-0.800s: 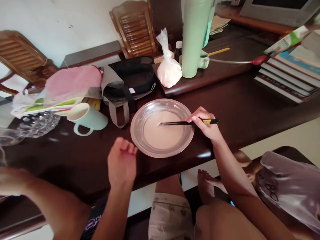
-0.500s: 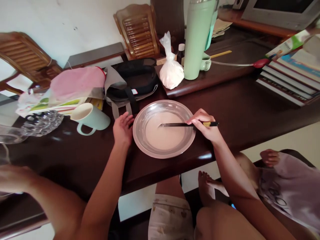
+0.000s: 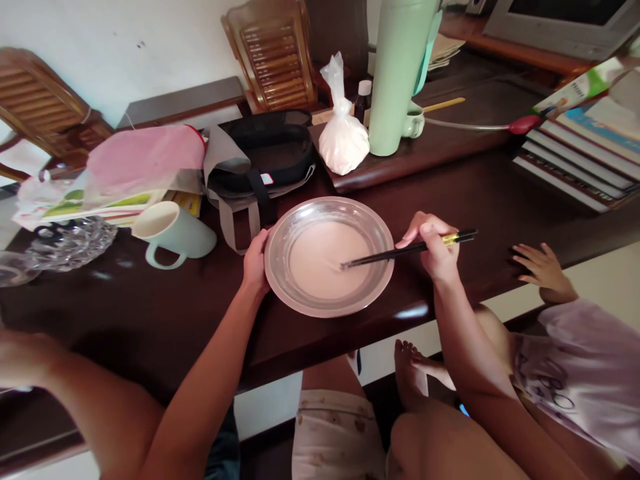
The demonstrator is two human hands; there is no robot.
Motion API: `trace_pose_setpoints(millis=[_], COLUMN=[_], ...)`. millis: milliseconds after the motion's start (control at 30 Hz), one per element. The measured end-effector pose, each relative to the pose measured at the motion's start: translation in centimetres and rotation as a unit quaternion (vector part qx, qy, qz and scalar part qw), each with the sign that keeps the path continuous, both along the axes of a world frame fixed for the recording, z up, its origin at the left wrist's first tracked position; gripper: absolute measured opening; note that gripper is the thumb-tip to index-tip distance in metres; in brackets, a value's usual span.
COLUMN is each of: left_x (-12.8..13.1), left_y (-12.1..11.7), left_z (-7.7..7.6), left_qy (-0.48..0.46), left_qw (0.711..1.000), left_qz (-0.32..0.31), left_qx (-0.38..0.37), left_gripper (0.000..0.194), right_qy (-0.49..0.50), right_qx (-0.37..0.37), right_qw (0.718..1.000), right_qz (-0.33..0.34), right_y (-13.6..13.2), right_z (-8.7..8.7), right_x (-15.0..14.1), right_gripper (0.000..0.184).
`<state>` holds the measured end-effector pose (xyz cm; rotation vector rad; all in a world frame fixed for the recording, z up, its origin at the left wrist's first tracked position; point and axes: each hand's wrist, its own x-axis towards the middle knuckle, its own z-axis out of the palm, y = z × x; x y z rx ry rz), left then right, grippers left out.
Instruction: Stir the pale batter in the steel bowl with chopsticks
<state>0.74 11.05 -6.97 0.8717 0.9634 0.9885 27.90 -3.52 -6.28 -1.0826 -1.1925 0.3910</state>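
Note:
A round metal bowl (image 3: 327, 311) stands near the table's front edge with a pale, milky liquid (image 3: 320, 260) in it. My left hand (image 3: 255, 263) grips the bowl's left side; its fingers are partly hidden behind the rim. In my right hand (image 3: 437, 247) is a pair of black chopsticks (image 3: 385, 255) with gold bands, held at a slant over the right rim. Their tips dip into the liquid near the middle of the bowl.
Left of the bowl are a pale mug (image 3: 193, 237), a glass dish (image 3: 75, 243) and a black-grey bag (image 3: 270, 157). Behind stand a tied bag of white powder (image 3: 344, 143) and a green flask (image 3: 397, 87). Other people's hands (image 3: 543, 270) and arm (image 3: 95, 393) reach in from both sides.
My left hand has moved from beside the bowl onto its rim. My right hand has shifted right with the chopsticks, now more slanted. At right, another person's hand has opened over the table edge.

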Motion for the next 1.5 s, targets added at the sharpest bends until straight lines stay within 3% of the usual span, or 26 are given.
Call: trace_pose_setpoints(millis=[100,167,267,333,433,500,567,667,733,833,900,967,1067,1133,1200,1300,1367,1433,1500], left_x=[0.0,0.1,0.2,0.3,0.3,0.3,0.3,0.4,0.5,0.7,0.7,0.7,0.6,0.6,0.6,0.6,0.6,0.6,0.7], left_y=[0.0,0.0,-0.1,-0.1,-0.2,-0.2,-0.3,-0.4,-0.4,-0.5,-0.5,-0.5,-0.5,-0.6,-0.6,-0.6,-0.6,-0.6,-0.6], left_z=[-0.2,-0.1,0.1,0.2,0.2,0.2,0.3,0.5,0.6,0.8,0.9,0.8,0.8,0.7,0.7,0.8,0.8,0.8,0.9], left_qy=[0.009,0.007,0.009,0.014,0.015,0.015,0.016,0.015,0.019,0.020,0.018,0.019,0.019,0.017,0.017,0.022,0.026,0.028,0.030], left_qw=[1.000,1.000,1.000,0.999,0.999,1.000,1.000,1.000,0.999,1.000,1.000,1.000,1.000,1.000,1.000,0.999,0.999,0.999,0.999], left_qz=[0.022,0.028,0.028,0.031,0.031,0.024,0.017,0.019,0.025,0.021,0.012,0.012,0.011,0.003,0.002,0.005,0.003,0.001,0.000], left_qx=[-0.004,-0.011,-0.010,-0.002,0.001,0.002,0.008,0.011,0.006,0.001,0.002,0.009,0.018,0.022,0.026,0.025,0.019,0.018,0.024], left_gripper=[0.026,0.027,0.027,0.026,0.025,0.026,0.027,0.026,0.026,0.028,0.028,0.027,0.026,0.026,0.026,0.026,0.026,0.027,0.027], right_qy=[-0.062,-0.090,-0.002,0.037,-0.042,-0.091,-0.058,0.011,-0.037,-0.106,-0.058,-0.003,-0.060,-0.105,-0.068,0.000,-0.050,-0.109,-0.088], right_qx=[-0.039,-0.042,0.009,0.009,-0.031,-0.026,-0.002,-0.005,-0.029,-0.029,-0.007,-0.006,-0.039,-0.044,-0.028,-0.028,-0.047,-0.053,-0.033], right_qw=[0.996,0.995,1.000,0.999,0.996,0.995,0.998,1.000,0.997,0.994,0.998,1.000,0.996,0.993,0.997,0.999,0.995,0.992,0.996], right_qz=[0.058,0.030,-0.018,0.020,0.067,0.026,-0.014,0.027,0.064,0.023,-0.010,0.010,0.060,0.032,-0.002,0.040,0.071,0.043,-0.003], right_y=[-0.1,-0.1,0.0,0.0,-0.1,-0.1,-0.1,-0.1,-0.1,-0.1,-0.1,-0.1,-0.1,-0.1,-0.1,-0.1,-0.1,-0.1,-0.1], right_z=[0.1,0.0,-0.2,-0.3,-0.1,0.0,0.0,-0.1,0.0,0.2,0.1,0.1,0.1,0.2,0.1,0.0,0.1,0.1,0.1], right_x=[-0.1,-0.1,0.1,0.2,0.0,0.0,0.1,0.1,0.0,-0.1,-0.1,-0.1,-0.2,-0.2,-0.2,-0.2,-0.2,-0.2,-0.2], right_gripper=[0.027,0.025,0.026,0.027,0.023,0.022,0.024,0.027,0.025,0.024,0.027,0.028,0.025,0.024,0.026,0.027,0.026,0.025,0.027])
